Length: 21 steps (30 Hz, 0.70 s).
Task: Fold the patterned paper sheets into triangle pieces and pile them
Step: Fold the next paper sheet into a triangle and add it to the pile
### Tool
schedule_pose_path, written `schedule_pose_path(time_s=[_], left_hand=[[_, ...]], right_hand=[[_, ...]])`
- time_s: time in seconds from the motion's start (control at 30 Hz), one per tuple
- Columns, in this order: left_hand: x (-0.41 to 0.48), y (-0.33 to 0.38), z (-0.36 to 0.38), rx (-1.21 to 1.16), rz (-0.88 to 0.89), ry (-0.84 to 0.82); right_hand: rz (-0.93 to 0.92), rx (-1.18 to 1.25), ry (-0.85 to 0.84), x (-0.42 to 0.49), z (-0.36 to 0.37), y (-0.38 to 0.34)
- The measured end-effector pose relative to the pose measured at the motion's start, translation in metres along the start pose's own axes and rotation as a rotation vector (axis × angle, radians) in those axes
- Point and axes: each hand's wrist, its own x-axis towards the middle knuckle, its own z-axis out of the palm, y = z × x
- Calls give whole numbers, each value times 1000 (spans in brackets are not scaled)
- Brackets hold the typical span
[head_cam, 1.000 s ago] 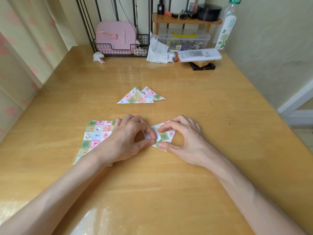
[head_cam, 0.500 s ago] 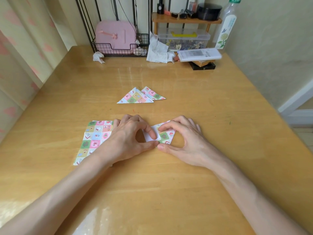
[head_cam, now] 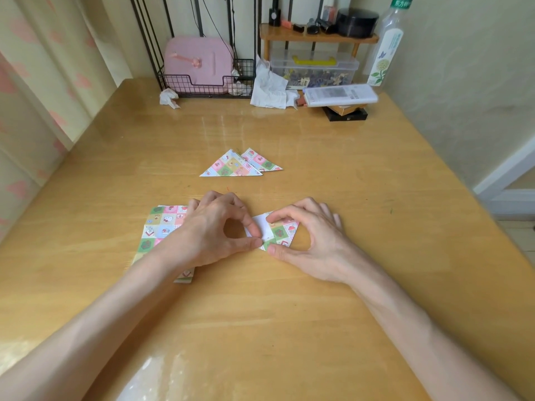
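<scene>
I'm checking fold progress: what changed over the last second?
Little. The left hand and right hand still pinch the small paper. Slightly more of its white back shows, and the thumbs have closed together at its near corner. The two triangles, the paper stack and the table stayed put.

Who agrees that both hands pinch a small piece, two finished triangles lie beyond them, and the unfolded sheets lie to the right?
Wrong side: the head view shows the unfolded sheets to the left, partly under the left hand. The rest stands.
</scene>
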Motion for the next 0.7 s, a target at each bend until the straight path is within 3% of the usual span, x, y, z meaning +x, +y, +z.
schedule_pose_path(time_s=[0.7], left_hand=[[-1, -10, -12, -106, 11, -86]], right_hand=[[76, -12, 25, 7, 8, -3]])
